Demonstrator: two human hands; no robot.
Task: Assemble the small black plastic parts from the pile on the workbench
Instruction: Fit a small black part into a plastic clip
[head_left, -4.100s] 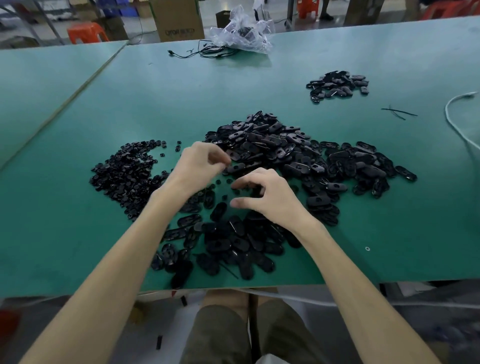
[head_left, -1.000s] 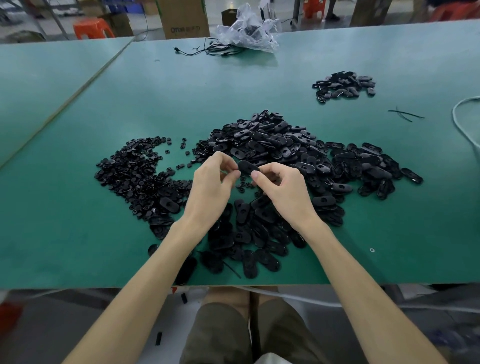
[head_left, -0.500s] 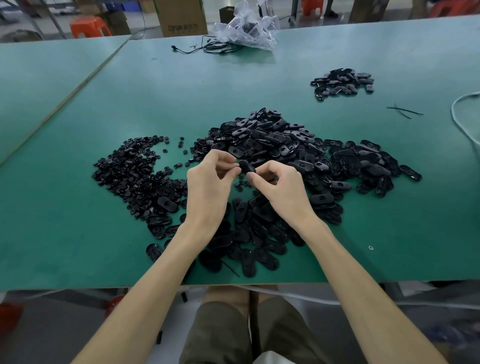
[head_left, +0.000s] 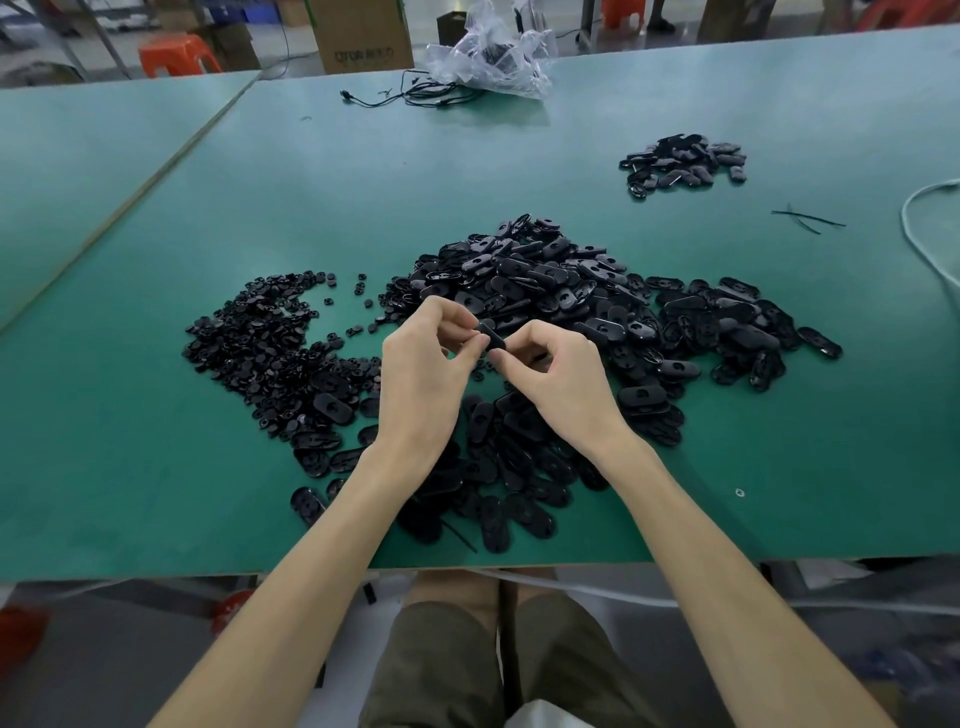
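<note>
My left hand (head_left: 423, 374) and my right hand (head_left: 558, 379) meet above the middle of the green workbench (head_left: 156, 467), and both pinch one small black oval plastic part (head_left: 492, 336) between fingertips and thumbs. Below and behind them spreads a big pile of black oval shells (head_left: 561, 296). To the left lies a pile of smaller black round pieces (head_left: 260, 343). More oval shells (head_left: 498, 467) lie under my wrists near the front edge.
A smaller heap of black parts (head_left: 680, 163) sits at the far right. A crumpled clear plastic bag (head_left: 493, 57) and black cables (head_left: 410, 96) lie at the back edge. A white cable (head_left: 922, 228) curves at the right; thin black ties (head_left: 805, 218) lie beside it.
Four seconds ago my hands were lower, picking in the near pile. They have since come together and lifted one black part, which both keep pinching and turning slightly.
</note>
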